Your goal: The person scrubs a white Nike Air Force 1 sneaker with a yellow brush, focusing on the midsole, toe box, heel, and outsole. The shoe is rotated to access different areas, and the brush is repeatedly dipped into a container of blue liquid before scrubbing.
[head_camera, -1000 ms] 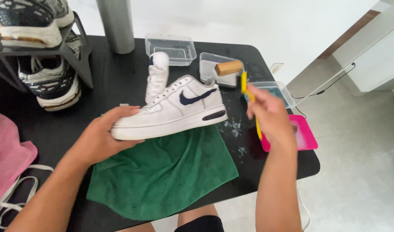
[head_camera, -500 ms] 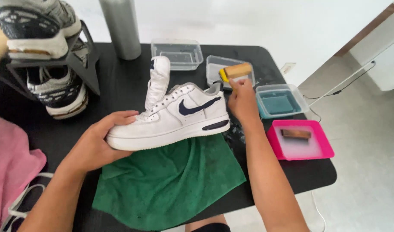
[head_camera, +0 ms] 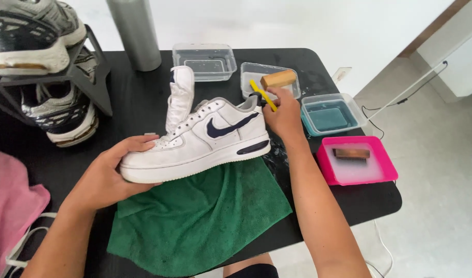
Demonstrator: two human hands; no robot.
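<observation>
A white sneaker [head_camera: 205,139] with a dark blue side mark lies on its sole over a green cloth [head_camera: 194,216] on the black table [head_camera: 143,103]. My left hand [head_camera: 112,172] cups its toe end. My right hand [head_camera: 283,114] is at the heel, closed around a yellow-handled brush [head_camera: 262,95] whose handle sticks up toward the back. A second white sneaker [head_camera: 180,95] stands behind the first one.
Clear tubs [head_camera: 205,61] [head_camera: 269,77] sit at the back, one holding a wooden brush [head_camera: 278,79]. A tub of blue liquid [head_camera: 329,114] and a pink tray [head_camera: 357,160] with a brush are at the right. A shoe rack [head_camera: 45,77], a grey cylinder [head_camera: 135,33], a pink cloth [head_camera: 12,206].
My right hand has come back from the pink tray side to the sneaker's heel with the yellow brush. My left hand stays on the toe.
</observation>
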